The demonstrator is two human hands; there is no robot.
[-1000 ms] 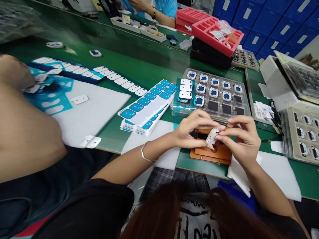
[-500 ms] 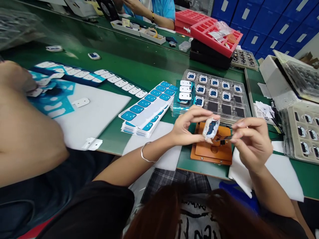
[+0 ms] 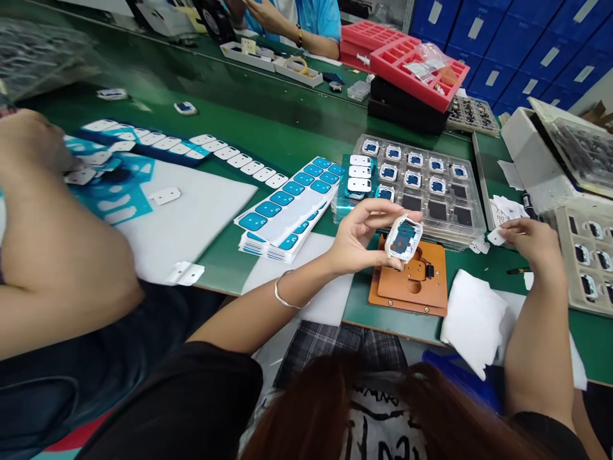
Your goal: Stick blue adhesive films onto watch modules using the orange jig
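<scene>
My left hand (image 3: 366, 236) pinches a white rounded-rectangle device housing (image 3: 403, 239) by its edges, tilted with its dark blue inside facing me. The housing is above an orange fixture plate (image 3: 412, 287) with a small black block on it. Off to the right, my right hand (image 3: 534, 243) has its fingers closed on a small white piece (image 3: 497, 236), beside other white scraps (image 3: 508, 209). Its palm side is hidden. A clear tray (image 3: 472, 191) of similar housings stands behind the fixture. A white cloth (image 3: 474, 319) lies right of the fixture.
A stack of blue-and-white sticker sheets (image 3: 292, 204) lies left of centre. A co-worker's arm (image 3: 57, 243) is over blue film and white plates at far left. Red trays (image 3: 421, 67) stand at the back; another housing tray (image 3: 587, 255) is at right.
My right hand has moved away from the housing to the right, to the white scraps. The thin dark tool it held no longer shows. My left hand has turned the housing more face-on.
</scene>
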